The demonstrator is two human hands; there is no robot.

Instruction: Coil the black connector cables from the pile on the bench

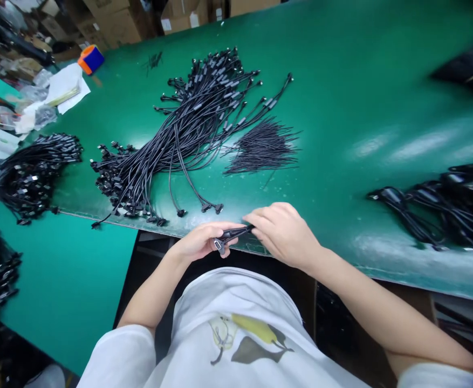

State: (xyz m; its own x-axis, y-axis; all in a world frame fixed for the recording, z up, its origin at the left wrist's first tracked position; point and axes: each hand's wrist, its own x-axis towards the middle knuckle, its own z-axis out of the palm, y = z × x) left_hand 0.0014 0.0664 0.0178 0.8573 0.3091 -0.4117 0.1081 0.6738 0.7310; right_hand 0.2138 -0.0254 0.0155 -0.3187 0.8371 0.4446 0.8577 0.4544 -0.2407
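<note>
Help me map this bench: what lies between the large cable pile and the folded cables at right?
From the large cable pile: a heap of thin black strands, then bare green tabletop to the folded cables, in the head view.

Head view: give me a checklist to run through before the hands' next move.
1. Left hand supporting held cable: ok.
2. Connector visible: ok.
3. Right hand at the cable's far end: ok.
4. Tie fastened under the right fingers: cannot tell, covered.
5. Thin black strips piled on green table: ok.
6. Large cable pile tidy: not ok, several ends stray.
</note>
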